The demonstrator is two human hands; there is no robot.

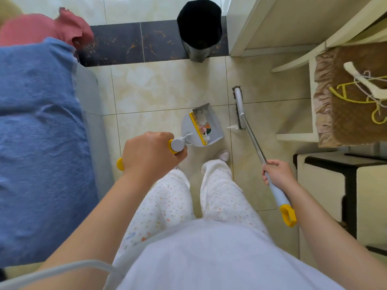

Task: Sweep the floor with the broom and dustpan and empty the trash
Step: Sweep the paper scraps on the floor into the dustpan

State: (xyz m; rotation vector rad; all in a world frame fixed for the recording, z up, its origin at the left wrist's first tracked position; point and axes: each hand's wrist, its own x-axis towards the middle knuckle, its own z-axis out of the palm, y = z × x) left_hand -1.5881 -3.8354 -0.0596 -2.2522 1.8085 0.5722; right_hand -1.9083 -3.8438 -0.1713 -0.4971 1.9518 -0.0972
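Here the broom (254, 141) is held in the curled fingers of the right hand (276, 173), its shaft slanting forward-left down to the tiles (159, 84). The scrap-filled dustpan (215, 132), its handle wrapped by the left hand (150, 155), is held just beside the broom's head, short of the bin (199, 28).

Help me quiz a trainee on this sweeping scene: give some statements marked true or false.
1. The left hand holds the dustpan by its handle. True.
2. The dustpan is empty. False: paper scraps lie in it.
3. The right hand grips the broom. True.
4. The bin lies tipped over. False: it stands upright.
5. A white scrap lies on the floor beside the broom's head. True.
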